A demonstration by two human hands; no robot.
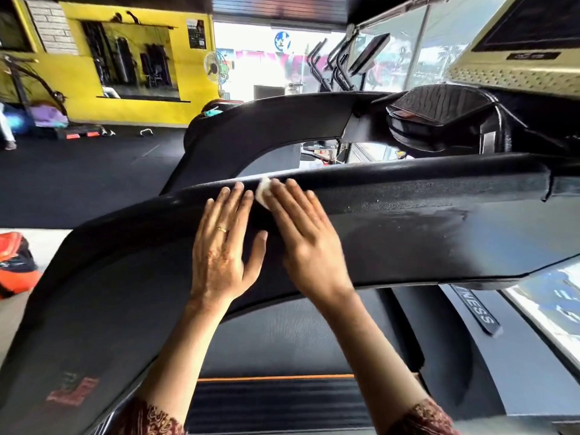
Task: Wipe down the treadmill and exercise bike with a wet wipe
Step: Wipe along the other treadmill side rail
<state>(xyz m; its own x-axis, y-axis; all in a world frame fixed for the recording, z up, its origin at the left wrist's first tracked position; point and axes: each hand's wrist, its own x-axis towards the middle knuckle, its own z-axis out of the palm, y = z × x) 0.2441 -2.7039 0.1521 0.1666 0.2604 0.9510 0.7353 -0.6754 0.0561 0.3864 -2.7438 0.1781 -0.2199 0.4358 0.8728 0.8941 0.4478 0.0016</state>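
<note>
The treadmill's broad black handrail [408,221] runs across the middle of the view, with the belt [282,340] below it. My left hand [224,243] lies flat on the rail, fingers straight, a ring on one finger. My right hand [304,237] lies flat beside it and presses a small white wet wipe [263,193] against the rail's upper edge; most of the wipe is hidden under its fingers. A second black rail [282,120] runs behind. I cannot pick out an exercise bike for certain.
The treadmill console [518,67] sits at upper right above a round black holder [439,117]. More cardio machines [342,64] stand by the far windows. A yellow wall with a mirror [135,61] is at left, an orange bag [15,265] on the floor.
</note>
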